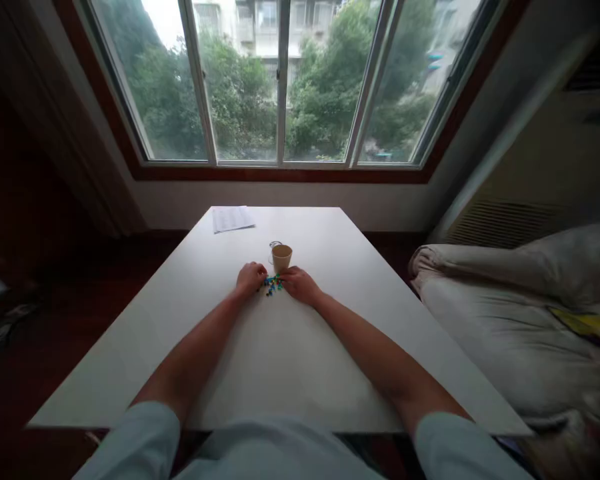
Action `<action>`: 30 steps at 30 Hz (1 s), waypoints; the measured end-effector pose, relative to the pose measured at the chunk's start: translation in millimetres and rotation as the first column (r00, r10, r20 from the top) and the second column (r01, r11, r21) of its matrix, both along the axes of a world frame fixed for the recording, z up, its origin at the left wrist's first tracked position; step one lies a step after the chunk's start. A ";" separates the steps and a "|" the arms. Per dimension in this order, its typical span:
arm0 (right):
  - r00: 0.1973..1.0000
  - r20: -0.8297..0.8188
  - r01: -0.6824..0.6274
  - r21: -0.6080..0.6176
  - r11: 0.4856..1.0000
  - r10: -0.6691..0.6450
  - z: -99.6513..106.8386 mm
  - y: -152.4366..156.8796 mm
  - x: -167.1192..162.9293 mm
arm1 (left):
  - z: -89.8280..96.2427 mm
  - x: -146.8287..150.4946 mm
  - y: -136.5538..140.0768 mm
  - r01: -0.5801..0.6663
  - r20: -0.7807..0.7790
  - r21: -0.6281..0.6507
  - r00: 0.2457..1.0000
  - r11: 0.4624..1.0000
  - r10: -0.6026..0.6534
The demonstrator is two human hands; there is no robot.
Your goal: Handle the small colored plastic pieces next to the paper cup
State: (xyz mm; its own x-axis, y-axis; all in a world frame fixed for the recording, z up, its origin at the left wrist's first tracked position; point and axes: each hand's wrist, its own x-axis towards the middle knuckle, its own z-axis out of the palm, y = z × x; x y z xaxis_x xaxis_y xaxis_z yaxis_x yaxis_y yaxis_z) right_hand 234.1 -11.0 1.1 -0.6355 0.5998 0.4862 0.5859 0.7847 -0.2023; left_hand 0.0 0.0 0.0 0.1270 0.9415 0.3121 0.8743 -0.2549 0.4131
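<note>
A small pile of blue, green and yellow bits point(271, 285), perhaps beads, lies on the white table point(290, 360). At the pile's left edge is my left hand point(251, 277), its fingers curled together. My right hand point(299, 285) reaches in from the right, fingertips drawn together over the pile's upper edge. Whatever either hand pinches is too small to make out. Just behind the pile stands an upright tan cup point(282, 257), close to my right fingertips. Beyond the cup's left side is a small thin looped thing point(275, 244), partly hidden by it.
Printed sheets of paper point(231, 219) lie at the table's far left corner. A wide window point(280, 87) is in the wall beyond the table. To the right stands a sofa with a pale cover point(500, 300), a yellow item point(587, 325) on it.
</note>
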 end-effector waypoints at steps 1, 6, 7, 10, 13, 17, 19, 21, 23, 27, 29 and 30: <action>1.000 0.003 0.007 -0.002 1.000 -0.007 -0.2 0.1 0.0 | -0.1 0.2 0.2 -0.002 -0.001 -0.004 1.000 1.000 0.002; 1.000 0.008 0.022 -0.009 1.000 -0.022 2.0 -2.5 -0.3 | 0.3 0.7 -0.4 -0.010 0.039 0.025 0.999 1.000 0.009; 1.000 0.007 0.022 -0.009 1.000 -0.022 3.1 -3.7 -0.6 | 0.8 0.6 -1.0 -0.009 0.055 0.040 0.998 0.999 0.006; 1.000 0.005 0.010 -0.013 1.000 -0.010 6.3 -6.7 -1.5 | 2.7 0.5 -3.2 -0.004 0.112 0.084 0.994 0.996 -0.006; 1.000 0.009 -0.010 -0.018 1.000 0.010 7.1 -7.1 -2.3 | 5.0 1.3 -5.3 -0.022 0.164 0.114 0.986 0.993 0.003; 1.000 -0.003 -0.003 -0.008 1.000 0.003 5.8 -5.2 -1.8 | 7.6 3.3 -7.0 -0.053 0.209 0.166 0.978 0.985 0.017; 1.000 -0.009 0.003 -0.001 1.000 -0.003 5.7 -4.9 -1.0 | 9.2 4.5 -8.0 -0.057 0.227 0.205 0.974 0.977 0.009; 1.000 -0.011 0.005 0.005 1.000 -0.005 6.3 -5.3 -0.4 | 11.5 5.8 -9.8 -0.055 0.249 0.246 0.968 0.968 -0.008; 1.000 -0.011 0.005 0.007 1.000 -0.005 7.3 -6.0 -0.1 | 14.4 7.1 -12.3 -0.044 0.268 0.285 0.963 0.958 -0.036; 1.000 -0.002 0.010 0.009 1.000 -0.010 8.5 -6.8 -0.7 | 20.8 10.1 -18.4 0.000 0.270 0.364 0.957 0.931 -0.106; 1.000 0.005 0.003 0.011 1.000 -0.003 8.1 -6.6 -1.2 | 23.8 11.6 -21.2 0.022 0.262 0.395 0.955 0.918 -0.136; 1.000 0.007 -0.002 0.013 1.000 0.002 7.6 -6.4 -1.5 | 25.3 12.4 -22.5 0.032 0.257 0.407 0.955 0.913 -0.148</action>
